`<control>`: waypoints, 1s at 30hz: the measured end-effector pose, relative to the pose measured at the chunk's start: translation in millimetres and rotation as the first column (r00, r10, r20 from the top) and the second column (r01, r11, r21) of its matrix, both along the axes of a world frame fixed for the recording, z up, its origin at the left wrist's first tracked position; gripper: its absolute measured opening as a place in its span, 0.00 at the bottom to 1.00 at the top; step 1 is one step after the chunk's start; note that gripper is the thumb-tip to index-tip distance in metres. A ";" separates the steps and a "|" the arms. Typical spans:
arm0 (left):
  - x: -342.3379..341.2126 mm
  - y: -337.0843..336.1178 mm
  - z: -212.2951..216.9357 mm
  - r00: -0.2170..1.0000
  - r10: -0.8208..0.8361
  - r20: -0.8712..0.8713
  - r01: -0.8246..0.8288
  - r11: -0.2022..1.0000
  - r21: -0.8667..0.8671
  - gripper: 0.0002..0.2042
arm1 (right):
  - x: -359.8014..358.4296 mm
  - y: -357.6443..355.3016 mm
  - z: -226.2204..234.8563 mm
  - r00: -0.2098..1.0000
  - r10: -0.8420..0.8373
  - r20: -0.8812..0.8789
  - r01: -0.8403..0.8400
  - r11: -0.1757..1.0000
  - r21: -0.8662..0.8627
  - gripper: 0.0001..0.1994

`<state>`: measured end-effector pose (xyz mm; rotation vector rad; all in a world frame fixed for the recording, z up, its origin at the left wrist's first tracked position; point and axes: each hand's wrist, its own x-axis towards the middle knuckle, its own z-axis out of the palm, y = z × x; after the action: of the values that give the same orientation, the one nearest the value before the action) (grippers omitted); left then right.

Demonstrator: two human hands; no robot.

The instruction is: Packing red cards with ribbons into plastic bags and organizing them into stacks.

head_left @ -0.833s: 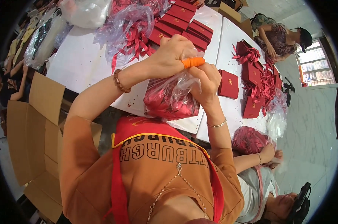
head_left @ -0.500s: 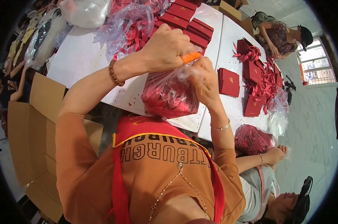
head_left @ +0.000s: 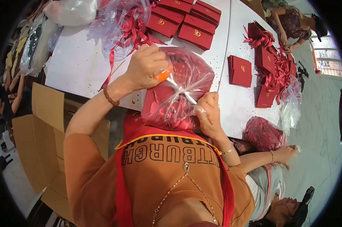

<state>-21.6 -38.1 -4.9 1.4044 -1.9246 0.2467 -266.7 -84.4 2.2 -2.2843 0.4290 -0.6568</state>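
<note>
Transparent plastic bag (head_left: 190, 68), rounded and filled with dark red pieces, sits at the near edge of the white smooth worktop (head_left: 80, 56), close to the person's body. In the middle of its top is a whitish knot (head_left: 181, 91) of gathered film, and I take this knot as landmark. From it, two twisted film ends run in opposite directions, so they make one slanting line: one goes to the far left of the knot, the other to the near right. The bag itself looks almost as wide as long, so its long axis I cannot tell. The left hand (head_left: 148, 66), with an orange wrap (head_left: 162, 76) on one finger, is at the far left of the knot; its grip is a tight fist around that end. The right hand (head_left: 209, 113) is at the near right; its grip is narrow, thumb and curled fingers pinching the other end. Both hands are just beside the knot, and neither is clearly nearer. Red flat pouches (head_left: 195, 32) lie beyond the knot.
</note>
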 end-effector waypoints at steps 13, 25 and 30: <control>-38.0 -3.1 59.2 0.509 -0.147 -0.848 0.462 0.878 0.125 0.12 | 9.6 -26.2 30.3 0.993 -0.034 0.117 -0.006 0.947 0.321 0.17; -19.7 -7.5 102.4 0.596 -0.145 -0.790 0.750 0.453 0.483 0.16 | 11.6 -29.9 68.3 0.947 0.316 -0.057 -0.320 0.911 -0.260 0.12; -10.5 -7.1 72.1 0.622 -0.154 -0.768 0.752 0.388 0.532 0.16 | 4.4 -22.6 38.9 0.967 0.226 -0.120 -0.251 0.929 -0.271 0.14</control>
<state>-32.1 -45.2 67.2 1.0689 -1.7717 -1.4885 -262.3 -107.0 41.1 -2.5915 0.0942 -0.5229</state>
